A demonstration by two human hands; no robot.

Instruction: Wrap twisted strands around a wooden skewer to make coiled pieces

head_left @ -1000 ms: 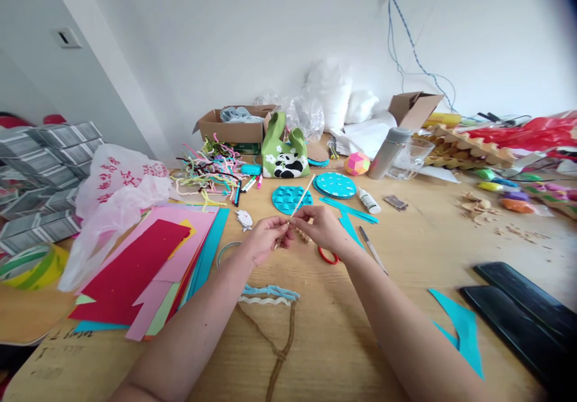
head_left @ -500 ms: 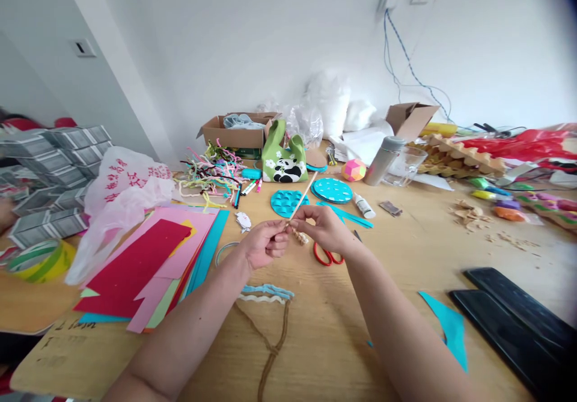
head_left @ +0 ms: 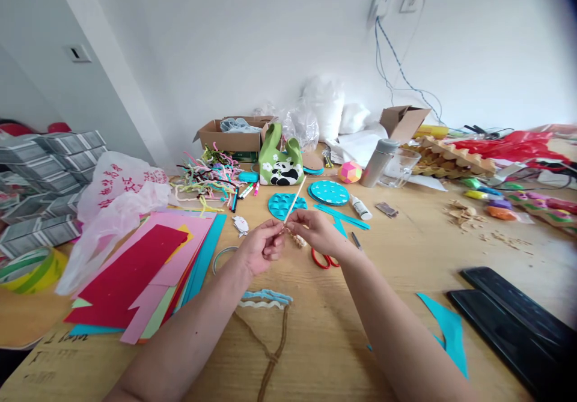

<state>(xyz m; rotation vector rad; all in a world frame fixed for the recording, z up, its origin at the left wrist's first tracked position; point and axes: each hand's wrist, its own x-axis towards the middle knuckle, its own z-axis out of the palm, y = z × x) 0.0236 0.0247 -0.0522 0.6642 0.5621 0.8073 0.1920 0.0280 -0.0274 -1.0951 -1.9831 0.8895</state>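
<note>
Above the middle of the table, my left hand (head_left: 262, 247) pinches the lower end of a thin pale stick (head_left: 296, 199) that slants up and away. Close against it, my right hand (head_left: 318, 229) has its thumb and fingers closed at the same spot. A small cream-and-brown twisted piece (head_left: 299, 240) shows just below the right fingers; how it joins the stick is hidden. Red-handled scissors (head_left: 319, 259) lie beneath the right wrist. Nearer me are wavy blue and white fuzzy strips (head_left: 270, 297) and a brown twisted cord (head_left: 271, 360).
Coloured paper sheets (head_left: 135, 276) pile up at left, beside a plastic bag (head_left: 121, 191). Beyond the hands are blue discs (head_left: 329, 192), a panda bag (head_left: 282, 161), a glue bottle (head_left: 361, 207) and a steel flask (head_left: 379, 163). Black phone-like slabs (head_left: 500, 324) lie at right.
The view has shifted a little. The stick stands slightly steeper, and both hands stay together at its lower end.
</note>
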